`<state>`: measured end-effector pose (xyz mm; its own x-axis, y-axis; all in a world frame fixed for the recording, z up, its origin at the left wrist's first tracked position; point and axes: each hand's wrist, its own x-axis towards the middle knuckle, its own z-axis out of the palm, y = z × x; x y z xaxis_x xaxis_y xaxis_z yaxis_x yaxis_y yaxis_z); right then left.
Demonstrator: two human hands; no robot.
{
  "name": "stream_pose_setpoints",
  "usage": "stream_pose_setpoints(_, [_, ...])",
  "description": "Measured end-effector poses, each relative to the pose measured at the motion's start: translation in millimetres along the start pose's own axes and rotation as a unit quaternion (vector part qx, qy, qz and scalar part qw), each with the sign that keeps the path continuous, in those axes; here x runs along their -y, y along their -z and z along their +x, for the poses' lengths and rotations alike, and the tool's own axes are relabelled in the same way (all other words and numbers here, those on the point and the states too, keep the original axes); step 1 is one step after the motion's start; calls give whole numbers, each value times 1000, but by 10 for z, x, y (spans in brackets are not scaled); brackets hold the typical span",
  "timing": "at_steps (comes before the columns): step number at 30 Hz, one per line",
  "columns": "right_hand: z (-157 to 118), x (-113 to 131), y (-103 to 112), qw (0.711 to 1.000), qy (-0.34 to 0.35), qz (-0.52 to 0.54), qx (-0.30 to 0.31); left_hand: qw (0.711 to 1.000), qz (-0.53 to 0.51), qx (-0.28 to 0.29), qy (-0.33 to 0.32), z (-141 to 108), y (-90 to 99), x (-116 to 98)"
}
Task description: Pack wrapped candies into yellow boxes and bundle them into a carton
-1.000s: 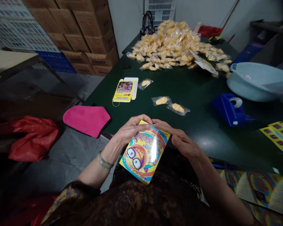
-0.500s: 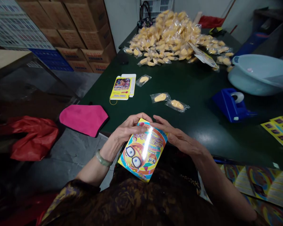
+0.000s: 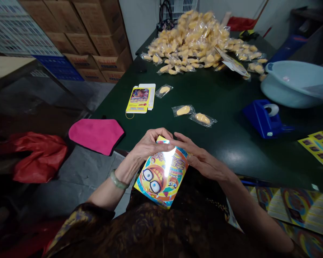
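The dark green tabletop (image 3: 220,139) is smooth and hard, with a dull sheen towards its near edge. Beyond its left edge stand stacked brown cardboard cartons (image 3: 83,43). Along its far edge rises a loose heap (image 3: 191,43) of pale yellow, rounded pieces, each in clear, crinkled, shiny film. By the right edge sits a light blue basin (image 3: 293,93) with smooth walls and a rolled rim.

Just off the near left corner is a matt pink pad (image 3: 95,134), rounded at one end and dark-rimmed.

The box (image 3: 164,175) is tilted in front of the near edge, over the person's lap. It is a thin, glossy rectangle in yellow, blue and orange; its big-toothed cartoon face with dark round glasses appears upside down, and white glare streaks the print. The left hand (image 3: 153,143) grasps its upper left corner, thumb across the front. The right hand (image 3: 204,159) lies against the upper right corner, fingers nearly straight; whether it grips cannot be told.

Between basin and near edge stands an angular blue tape dispenser (image 3: 261,120). Near the left edge lies a flat yellow card carton (image 3: 138,102) with white flaps, a single wrapped piece (image 3: 164,90) just beside it.
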<state>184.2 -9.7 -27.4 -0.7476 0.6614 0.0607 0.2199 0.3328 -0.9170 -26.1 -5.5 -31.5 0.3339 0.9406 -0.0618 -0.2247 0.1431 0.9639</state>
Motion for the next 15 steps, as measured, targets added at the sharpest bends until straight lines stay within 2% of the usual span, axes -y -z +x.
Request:
stream_pose_setpoints(4, [-56, 15, -88, 991, -23, -120, -48, 1000, 5, -2, 18, -14, -25, -31])
stream_pose_setpoints(7, [-85, 26, -134, 962, -55, -255, -85, 999, -11, -11, 42, -20, -49, -50])
stream_pose_setpoints(10, [-96, 25, -156, 924, -41, -363, -114, 998, -8, -12, 56, -13, -59, -62])
stream_pose_setpoints(13, [-98, 9, -134, 899, -23, -413, -142, 998, 15, -4, 62, -5, -61, -73])
stream_pose_setpoints(15, [-100, -6, -88, 894, -21, -415, -165, 997, 29, 1, 76, -8, -68, -82])
